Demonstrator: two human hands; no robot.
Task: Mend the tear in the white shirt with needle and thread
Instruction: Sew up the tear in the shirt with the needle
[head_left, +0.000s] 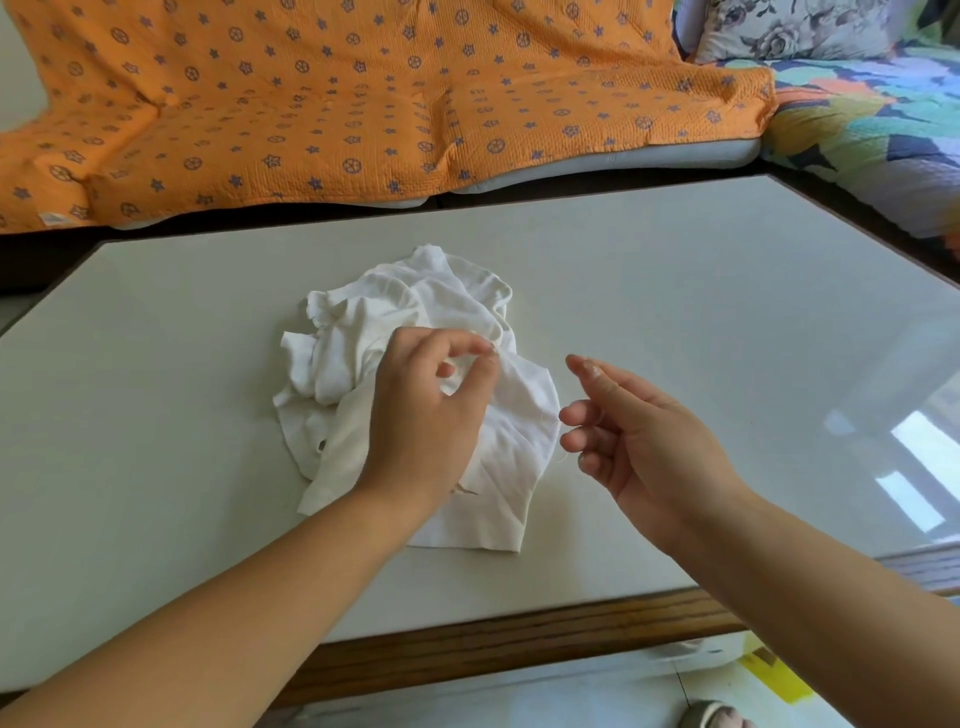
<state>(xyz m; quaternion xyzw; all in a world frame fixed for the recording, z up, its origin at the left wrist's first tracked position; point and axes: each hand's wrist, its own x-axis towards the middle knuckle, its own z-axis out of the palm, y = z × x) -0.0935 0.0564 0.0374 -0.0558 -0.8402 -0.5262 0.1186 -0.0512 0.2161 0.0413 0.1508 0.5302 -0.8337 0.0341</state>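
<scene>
Shirt (410, 322), white: crumpled in a heap at the middle of the table (701, 291).
Tear (467, 489): a short slit in the near flap, just beside the left wrist. A small hole (322, 445) sits at the heap's left edge.
Left hand (426, 415): over the shirt and nearer the tear, palm down. Thumb and forefinger tips pinch something too fine to see, judged to be the needle. The tear lies back toward the person from that pinch.
Right hand (639, 441): just right of the shirt, not touching it. Palm turned inward, fingers loosely curled, gripping nothing visible. A faint thread (561, 457) hangs by its fingertips.
</scene>
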